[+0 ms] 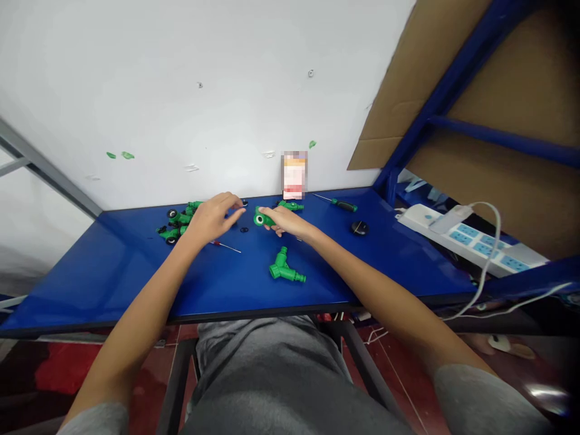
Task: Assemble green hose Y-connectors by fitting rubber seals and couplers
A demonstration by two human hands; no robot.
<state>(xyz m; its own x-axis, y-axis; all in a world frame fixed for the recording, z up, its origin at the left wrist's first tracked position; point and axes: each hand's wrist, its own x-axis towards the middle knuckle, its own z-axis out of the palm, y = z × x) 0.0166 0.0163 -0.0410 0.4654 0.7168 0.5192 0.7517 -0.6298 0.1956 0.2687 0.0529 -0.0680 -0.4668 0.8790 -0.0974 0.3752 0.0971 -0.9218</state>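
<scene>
My right hand (285, 222) is shut on a green plastic hose fitting (264, 217), whose round end with a black ring points left. My left hand (212, 219) hovers just left of that fitting, fingers curved and nothing visible in them. Beyond it lies a heap of green fittings with black rings (177, 223). A green Y-shaped hose connector (285, 269) rests on the blue table (113, 266) below my right hand. Another green fitting (290, 206) lies beyond my right hand, and small black rings (244, 229) sit between my hands.
A thin red-handled screwdriver (225, 246) and a dark-handled one (342, 204) lie on the table, with a black disc (359, 228). A pixelated packet (294, 175) leans on the white wall (181, 103). A power strip (462, 238) with a white cable sits right, beside a blue shelf frame (453, 90).
</scene>
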